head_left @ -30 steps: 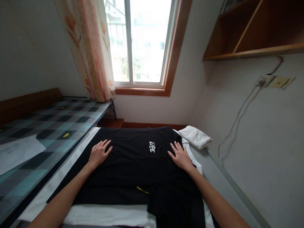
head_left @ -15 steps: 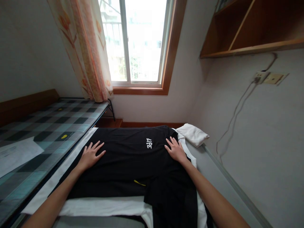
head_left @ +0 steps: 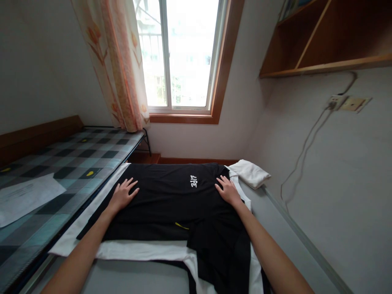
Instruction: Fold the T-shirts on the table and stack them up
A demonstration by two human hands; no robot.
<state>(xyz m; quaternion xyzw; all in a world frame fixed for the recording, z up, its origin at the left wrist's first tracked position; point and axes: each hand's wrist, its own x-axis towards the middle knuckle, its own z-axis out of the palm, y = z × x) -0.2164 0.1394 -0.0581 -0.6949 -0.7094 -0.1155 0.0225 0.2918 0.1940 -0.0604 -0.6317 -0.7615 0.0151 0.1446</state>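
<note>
A black T-shirt (head_left: 165,204) with white lettering on its far part and a small yellow mark lies spread out in front of me. Beneath it a white shirt (head_left: 141,250) shows along the near, left and right edges. My left hand (head_left: 124,194) rests on the black T-shirt near its left end, fingers spread. On the right, near the collar, my right hand (head_left: 227,190) lies on the same fabric with its fingers stretched out. Neither hand grips anything. One black sleeve (head_left: 223,257) reaches toward me at the lower right.
The shirts lie on a grey surface (head_left: 137,277). A folded white cloth (head_left: 250,173) sits at the far right corner. To the left is a bed with a checked mattress (head_left: 101,155), bearing a paper sheet (head_left: 30,198). A cable (head_left: 301,153) hangs along the right wall.
The view has shifted slightly, showing more of the near grey surface. The near edges of both shirts appear farther from me. Both hands still lie flat on the black T-shirt.
</note>
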